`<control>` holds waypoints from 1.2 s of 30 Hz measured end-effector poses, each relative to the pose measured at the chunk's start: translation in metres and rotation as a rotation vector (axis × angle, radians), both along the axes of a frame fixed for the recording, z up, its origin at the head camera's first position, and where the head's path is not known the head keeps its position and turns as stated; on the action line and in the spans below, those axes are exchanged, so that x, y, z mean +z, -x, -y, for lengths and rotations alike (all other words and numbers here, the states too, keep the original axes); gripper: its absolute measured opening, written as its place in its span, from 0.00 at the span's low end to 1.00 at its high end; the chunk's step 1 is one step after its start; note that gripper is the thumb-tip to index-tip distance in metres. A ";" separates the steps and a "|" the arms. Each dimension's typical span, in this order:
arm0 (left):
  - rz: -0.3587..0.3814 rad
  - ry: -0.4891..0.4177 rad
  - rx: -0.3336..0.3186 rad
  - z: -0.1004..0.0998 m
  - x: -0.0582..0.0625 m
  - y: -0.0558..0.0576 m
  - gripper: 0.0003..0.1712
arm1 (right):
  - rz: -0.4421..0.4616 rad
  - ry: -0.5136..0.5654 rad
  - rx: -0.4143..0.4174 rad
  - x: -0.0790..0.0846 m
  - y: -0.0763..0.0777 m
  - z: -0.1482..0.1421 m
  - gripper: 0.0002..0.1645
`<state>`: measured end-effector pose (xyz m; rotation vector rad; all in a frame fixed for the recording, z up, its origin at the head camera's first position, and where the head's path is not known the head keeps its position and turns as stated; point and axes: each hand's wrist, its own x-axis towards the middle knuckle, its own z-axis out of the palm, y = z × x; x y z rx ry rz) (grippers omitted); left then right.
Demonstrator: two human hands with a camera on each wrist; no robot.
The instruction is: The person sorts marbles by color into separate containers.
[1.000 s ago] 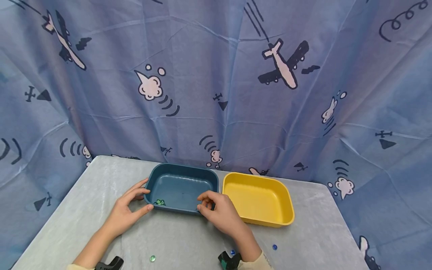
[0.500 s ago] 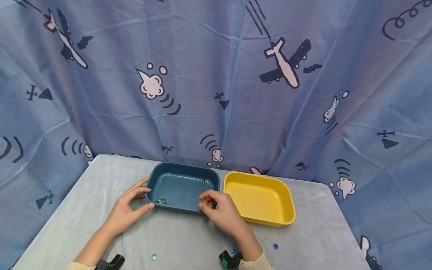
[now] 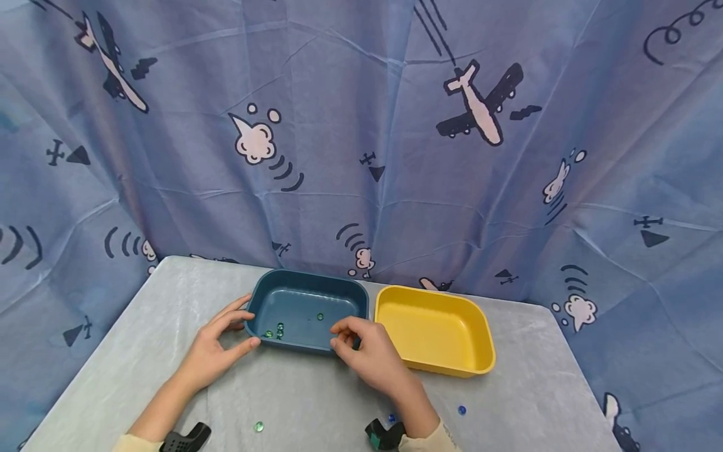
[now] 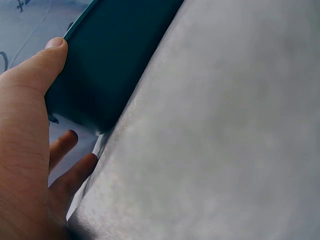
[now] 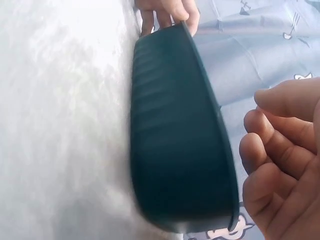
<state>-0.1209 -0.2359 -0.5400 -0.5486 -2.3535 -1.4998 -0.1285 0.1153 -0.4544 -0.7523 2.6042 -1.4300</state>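
Observation:
In the head view, a dark blue-green tray (image 3: 307, 344) stands at the back of the table. Several small green glass beads (image 3: 280, 330) lie in its front left part, and another bead (image 3: 320, 316) is further right inside. My left hand (image 3: 206, 358) touches the tray's left end with spread fingers, thumb at the front corner; the left wrist view has the thumb tip (image 4: 56, 43) on the rim. Over the tray's front right corner is my right hand (image 3: 373, 356), fingers loosely curled. No object shows between its fingertips (image 5: 256, 120) in the right wrist view.
A yellow tray (image 3: 435, 367) stands close to the right of the dark one. On the grey-covered table (image 3: 316, 402) nearer me lie a green bead (image 3: 258, 427) and two blue beads, one (image 3: 462, 410) at right, another (image 3: 392, 418) beside the right wrist. A patterned curtain (image 3: 339, 125) hangs behind.
Beads have moved about inside the dark tray: a front-left cluster first, then two more near the far side, now shifted forward. Both hands stay nearly where they were.

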 end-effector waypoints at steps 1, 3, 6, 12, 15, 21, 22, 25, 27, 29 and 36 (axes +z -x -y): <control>-0.005 0.003 0.001 0.000 0.000 0.000 0.27 | -0.005 0.001 0.008 0.001 -0.001 0.001 0.06; -0.007 0.004 0.003 0.000 0.001 0.000 0.27 | -0.012 0.002 0.025 0.004 -0.002 0.004 0.06; -0.007 0.006 0.008 0.000 0.001 0.000 0.27 | -0.023 -0.004 0.052 0.007 -0.005 0.009 0.07; -0.005 0.008 0.014 0.001 0.001 0.001 0.27 | -0.046 -0.003 0.099 0.013 -0.010 0.019 0.06; -0.004 0.006 0.011 0.002 0.000 0.000 0.27 | -0.055 0.008 0.123 0.016 -0.013 0.024 0.07; -0.013 0.012 0.016 0.002 -0.001 0.000 0.27 | -0.059 0.007 0.172 0.018 -0.019 0.038 0.06; -0.013 0.013 0.017 0.002 -0.001 0.000 0.27 | -0.055 0.009 0.185 0.018 -0.021 0.041 0.06; -0.015 0.021 0.017 0.001 -0.001 0.000 0.27 | -0.062 0.003 0.224 0.016 -0.024 0.049 0.07; -0.012 0.018 0.013 0.001 -0.002 0.000 0.27 | -0.075 -0.004 0.249 0.014 -0.027 0.054 0.06; -0.009 0.018 0.010 0.001 -0.001 0.000 0.27 | -0.088 -0.016 0.269 0.013 -0.030 0.059 0.06; -0.015 0.018 0.006 0.000 -0.001 0.001 0.28 | -0.143 -0.054 0.330 0.005 -0.037 0.074 0.06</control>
